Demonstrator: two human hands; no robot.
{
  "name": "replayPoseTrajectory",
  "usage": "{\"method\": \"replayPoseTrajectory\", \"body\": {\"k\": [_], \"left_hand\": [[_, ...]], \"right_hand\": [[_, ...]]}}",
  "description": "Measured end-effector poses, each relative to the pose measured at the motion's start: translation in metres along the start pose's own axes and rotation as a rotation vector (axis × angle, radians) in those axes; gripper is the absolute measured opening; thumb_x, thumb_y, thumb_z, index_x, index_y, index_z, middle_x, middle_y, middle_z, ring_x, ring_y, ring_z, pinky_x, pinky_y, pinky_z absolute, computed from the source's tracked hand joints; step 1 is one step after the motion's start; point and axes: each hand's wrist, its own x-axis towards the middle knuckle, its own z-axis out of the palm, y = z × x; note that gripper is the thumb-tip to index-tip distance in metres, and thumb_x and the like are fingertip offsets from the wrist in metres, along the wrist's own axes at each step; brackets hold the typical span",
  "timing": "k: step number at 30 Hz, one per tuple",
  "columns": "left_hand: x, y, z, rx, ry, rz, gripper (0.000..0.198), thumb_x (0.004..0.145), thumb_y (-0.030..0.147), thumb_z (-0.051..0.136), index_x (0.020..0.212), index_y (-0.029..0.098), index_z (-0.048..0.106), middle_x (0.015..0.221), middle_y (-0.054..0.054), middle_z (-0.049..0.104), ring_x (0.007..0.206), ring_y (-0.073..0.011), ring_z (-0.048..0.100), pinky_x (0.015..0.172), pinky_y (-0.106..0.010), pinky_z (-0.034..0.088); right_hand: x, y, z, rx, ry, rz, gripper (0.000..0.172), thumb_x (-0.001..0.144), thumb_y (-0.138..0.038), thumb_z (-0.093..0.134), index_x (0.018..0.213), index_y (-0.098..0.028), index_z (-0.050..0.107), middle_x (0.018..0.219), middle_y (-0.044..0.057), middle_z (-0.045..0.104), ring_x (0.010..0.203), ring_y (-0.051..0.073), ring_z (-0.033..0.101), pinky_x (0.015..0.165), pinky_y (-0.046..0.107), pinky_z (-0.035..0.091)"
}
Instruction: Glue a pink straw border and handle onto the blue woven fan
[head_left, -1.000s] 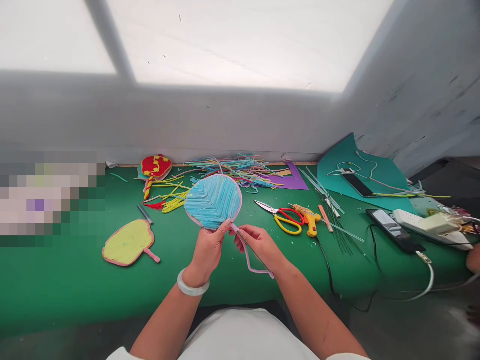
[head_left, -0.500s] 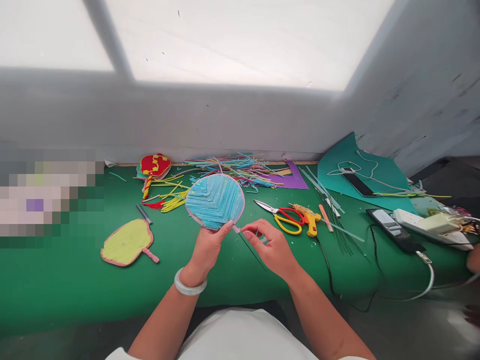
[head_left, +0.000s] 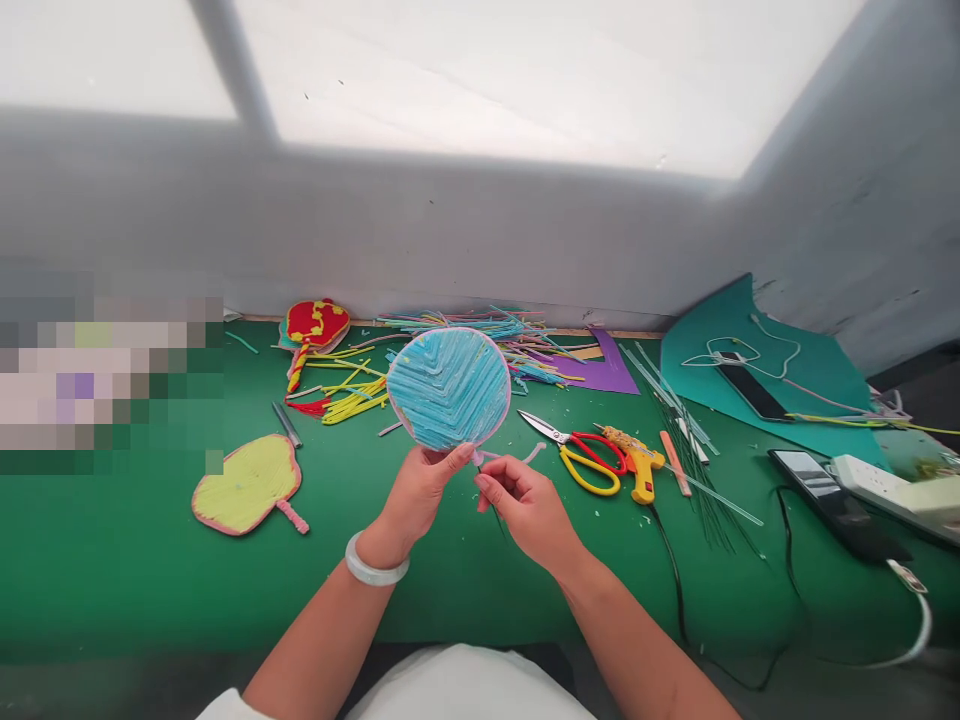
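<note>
A round blue fan (head_left: 450, 390) with a pink edge stands upright before me, its face ribbed in angled rows. My left hand (head_left: 420, 490) grips its lower edge, thumb in front. Just below, my right hand (head_left: 521, 505) is closed with thumb and fingertips on the thin dark wire stem (head_left: 499, 524) under the fan. A pink pipe cleaner (head_left: 525, 457) comes off the fan's base and curls out to the right above my right hand. What lies inside the right fingers is partly hidden.
A yellow leaf-shaped fan (head_left: 247, 485) lies left, a red one (head_left: 319, 325) behind. Pipe cleaners (head_left: 356, 400) are heaped at the back. Scissors (head_left: 577, 455), a yellow glue gun (head_left: 641, 465), wires (head_left: 701, 490), a phone (head_left: 825, 500) and a power strip (head_left: 885, 487) sit right.
The fan has risen slightly and shifted right in view. My right hand has come closer to its base, and the pink pipe cleaner's loose end now sticks out rightward.
</note>
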Motion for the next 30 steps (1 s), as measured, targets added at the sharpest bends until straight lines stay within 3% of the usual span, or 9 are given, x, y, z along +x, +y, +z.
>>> {"method": "replayPoseTrajectory", "body": {"k": [4, 10, 15, 22, 26, 30], "left_hand": [[0.003, -0.008, -0.002, 0.003, 0.035, -0.006, 0.033, 0.071, 0.039, 0.083, 0.094, 0.017, 0.074, 0.095, -0.008, 0.072, 0.092, -0.0216, 0.065, 0.083, -0.032, 0.052], [0.003, -0.021, -0.009, 0.085, 0.232, 0.042, 0.027, 0.072, 0.036, 0.082, 0.089, 0.020, 0.070, 0.090, -0.002, 0.069, 0.088, -0.0159, 0.062, 0.083, -0.027, 0.049], [-0.001, -0.028, -0.006, 0.196, 0.188, 0.008, 0.026, 0.074, 0.036, 0.081, 0.090, 0.018, 0.073, 0.090, -0.006, 0.071, 0.086, -0.0189, 0.064, 0.079, -0.029, 0.052], [-0.002, -0.033, -0.003, 0.232, 0.204, -0.034, 0.028, 0.074, 0.039, 0.079, 0.091, 0.017, 0.075, 0.090, -0.006, 0.072, 0.081, -0.0198, 0.064, 0.070, -0.030, 0.054], [-0.001, -0.032, -0.009, 0.243, 0.276, -0.020, 0.024, 0.075, 0.038, 0.079, 0.088, 0.018, 0.076, 0.091, -0.005, 0.073, 0.090, -0.0198, 0.066, 0.082, -0.030, 0.052], [0.000, -0.027, -0.011, 0.234, 0.314, -0.017, 0.023, 0.077, 0.039, 0.077, 0.087, 0.018, 0.076, 0.092, -0.005, 0.074, 0.092, -0.0190, 0.067, 0.086, -0.029, 0.050]], "right_hand": [[0.017, 0.009, 0.005, 0.020, 0.046, -0.022, 0.039, 0.084, -0.060, 0.060, 0.083, -0.021, 0.060, 0.062, -0.001, 0.062, 0.054, 0.013, 0.050, 0.051, 0.025, 0.036], [0.027, 0.028, 0.010, 0.037, 0.140, -0.005, 0.034, 0.085, -0.055, 0.061, 0.084, -0.021, 0.061, 0.065, 0.000, 0.063, 0.054, 0.012, 0.051, 0.051, 0.025, 0.039], [0.025, 0.038, 0.013, 0.005, 0.167, -0.031, 0.026, 0.087, -0.047, 0.060, 0.085, -0.022, 0.063, 0.071, 0.001, 0.066, 0.064, 0.016, 0.061, 0.061, 0.028, 0.048], [0.023, 0.046, 0.016, -0.021, 0.097, -0.057, 0.019, 0.091, -0.039, 0.054, 0.089, -0.023, 0.065, 0.078, 0.003, 0.069, 0.071, 0.017, 0.066, 0.066, 0.028, 0.052], [0.021, 0.048, 0.016, -0.008, -0.008, -0.081, 0.021, 0.091, -0.034, 0.054, 0.106, -0.022, 0.063, 0.086, 0.004, 0.072, 0.078, 0.017, 0.068, 0.068, 0.028, 0.053], [0.019, 0.046, 0.018, 0.037, -0.117, 0.060, 0.023, 0.090, -0.038, 0.054, 0.103, -0.021, 0.063, 0.075, 0.002, 0.071, 0.055, 0.012, 0.059, 0.052, 0.025, 0.049]]}}
